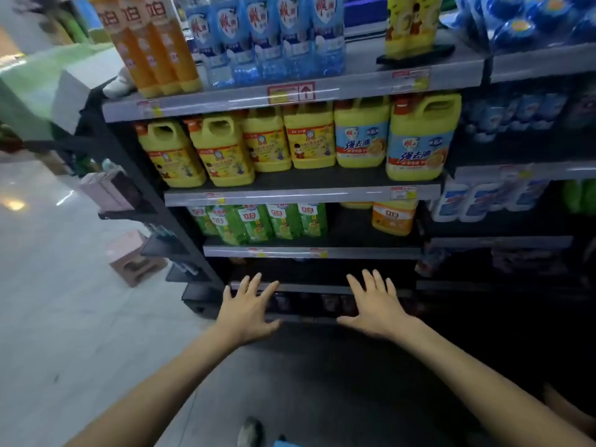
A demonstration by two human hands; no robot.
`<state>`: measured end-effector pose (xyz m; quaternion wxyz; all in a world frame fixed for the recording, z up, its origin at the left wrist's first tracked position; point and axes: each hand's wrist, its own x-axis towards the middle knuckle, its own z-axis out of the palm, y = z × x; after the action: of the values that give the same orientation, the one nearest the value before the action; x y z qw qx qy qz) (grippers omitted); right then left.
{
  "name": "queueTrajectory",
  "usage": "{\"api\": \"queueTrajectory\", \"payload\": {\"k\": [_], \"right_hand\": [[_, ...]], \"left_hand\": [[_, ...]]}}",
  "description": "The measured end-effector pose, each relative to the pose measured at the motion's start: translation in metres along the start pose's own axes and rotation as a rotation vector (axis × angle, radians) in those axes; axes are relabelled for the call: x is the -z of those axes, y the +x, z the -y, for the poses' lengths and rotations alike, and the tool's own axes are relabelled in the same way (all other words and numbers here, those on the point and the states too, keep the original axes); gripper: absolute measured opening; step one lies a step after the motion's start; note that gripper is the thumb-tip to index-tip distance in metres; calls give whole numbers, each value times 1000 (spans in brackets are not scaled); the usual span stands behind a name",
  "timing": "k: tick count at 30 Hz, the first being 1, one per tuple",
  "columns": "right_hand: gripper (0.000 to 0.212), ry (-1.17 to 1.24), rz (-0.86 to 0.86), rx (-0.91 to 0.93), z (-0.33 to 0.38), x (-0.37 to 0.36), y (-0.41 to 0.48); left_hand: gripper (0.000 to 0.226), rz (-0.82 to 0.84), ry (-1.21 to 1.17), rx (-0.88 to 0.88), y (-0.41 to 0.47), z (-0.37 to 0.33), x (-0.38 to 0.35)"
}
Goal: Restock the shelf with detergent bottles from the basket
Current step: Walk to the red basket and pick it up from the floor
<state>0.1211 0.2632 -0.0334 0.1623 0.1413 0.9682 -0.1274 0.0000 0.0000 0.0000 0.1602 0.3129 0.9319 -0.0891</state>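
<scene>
Yellow detergent jugs [309, 137] upright, rowed on shelf [303, 196].

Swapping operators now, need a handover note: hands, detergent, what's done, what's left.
Hands: left hand and right hand both open, empty, spread toward the bottom tiers.
On the third shelf: green bottles at left, one orange bottle at right, bare gap between. The yellow jugs fill the row above.
Basket not in view.
Done: cannot tell. Left: fetch a bottle from the basket; that gap looks the likely spot.
</scene>
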Motion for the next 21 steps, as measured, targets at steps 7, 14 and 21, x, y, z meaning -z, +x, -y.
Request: {"api": "queueTrajectory", "payload": {"k": [7, 14, 21], "right_hand": [[108, -59, 88, 34, 73, -17, 41], [105, -135, 108, 92, 223, -18, 125], [102, -240, 87, 284, 436, -4, 212]], "left_hand": [[92, 14, -2, -20, 11, 72, -41], [98, -26, -85, 27, 22, 235, -72], [104, -44, -160, 222, -20, 454, -87]]}}
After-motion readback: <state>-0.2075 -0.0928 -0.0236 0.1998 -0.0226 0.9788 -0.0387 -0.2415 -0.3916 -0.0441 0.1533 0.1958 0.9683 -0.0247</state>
